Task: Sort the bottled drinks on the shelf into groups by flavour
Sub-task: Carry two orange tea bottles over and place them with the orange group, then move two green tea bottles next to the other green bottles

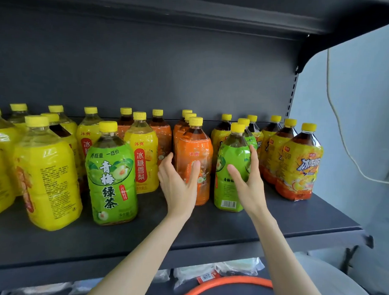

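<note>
You stood at the dark shelf (208, 227) with both arms reaching in among the mixed bottles, yellow, orange and green labels standing out of order along the row. Your right hand (247, 182) was wrapped round the lower body of a green bottle (231, 170) that stood near the front edge, right of centre, thumb on its right side and fingers across the label, closed on it though not tightly. Your left hand (179, 182) was spread, fingers apart, with the palm turned towards the orange bottle (194, 151) just left of the green one; the fingertips lay against its label, but whether it had a real hold could not be told.

A second green bottle (111, 173) stood well apart to the left, near the front, beside a yellow bottle (142, 154), so the green pair were not yet together.

These looked like large, full plastic bottles, so likely heavy for one hand and top-steady only while upright. The shrink-wrapped labels appeared glossy and could slip under a loose hold; the walls would probably give a little when squeezed. The ridged waist at mid-body, or the neck under the yellow cap, seemed the surest place to take hold.
</note>
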### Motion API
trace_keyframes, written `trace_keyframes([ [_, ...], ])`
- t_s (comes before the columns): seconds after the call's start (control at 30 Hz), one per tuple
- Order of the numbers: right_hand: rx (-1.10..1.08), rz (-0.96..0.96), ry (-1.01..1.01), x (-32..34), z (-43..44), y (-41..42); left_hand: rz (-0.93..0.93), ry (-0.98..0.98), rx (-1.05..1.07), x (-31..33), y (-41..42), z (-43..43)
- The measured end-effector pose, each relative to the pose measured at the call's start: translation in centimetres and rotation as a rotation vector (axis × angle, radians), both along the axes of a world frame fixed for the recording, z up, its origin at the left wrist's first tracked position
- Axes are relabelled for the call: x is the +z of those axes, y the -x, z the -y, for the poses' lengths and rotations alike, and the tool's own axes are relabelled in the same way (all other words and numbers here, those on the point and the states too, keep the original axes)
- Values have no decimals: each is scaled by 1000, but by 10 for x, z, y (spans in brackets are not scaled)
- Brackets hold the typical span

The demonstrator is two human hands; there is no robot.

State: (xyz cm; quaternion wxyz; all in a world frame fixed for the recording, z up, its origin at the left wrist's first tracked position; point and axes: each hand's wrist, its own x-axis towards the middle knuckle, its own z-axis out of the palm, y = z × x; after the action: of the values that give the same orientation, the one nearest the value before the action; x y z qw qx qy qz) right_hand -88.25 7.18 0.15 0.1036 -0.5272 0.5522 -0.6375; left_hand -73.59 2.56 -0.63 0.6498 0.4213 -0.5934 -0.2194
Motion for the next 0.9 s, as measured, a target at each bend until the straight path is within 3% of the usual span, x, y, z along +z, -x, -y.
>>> trace_keyframes([
  [0.1,-5,-24,5,-2,-8,1,-6,190,22,-4,10,-31],
  [0.33,9,160,93,13,-23,40,134,266,-134,6,57,-42],
  [0.73,344,155,-169,26,48,108,199,138,68,22,94,-45],
  [0.9,258,77,-113,19,52,115,175,157,119,23,91,-53],
])
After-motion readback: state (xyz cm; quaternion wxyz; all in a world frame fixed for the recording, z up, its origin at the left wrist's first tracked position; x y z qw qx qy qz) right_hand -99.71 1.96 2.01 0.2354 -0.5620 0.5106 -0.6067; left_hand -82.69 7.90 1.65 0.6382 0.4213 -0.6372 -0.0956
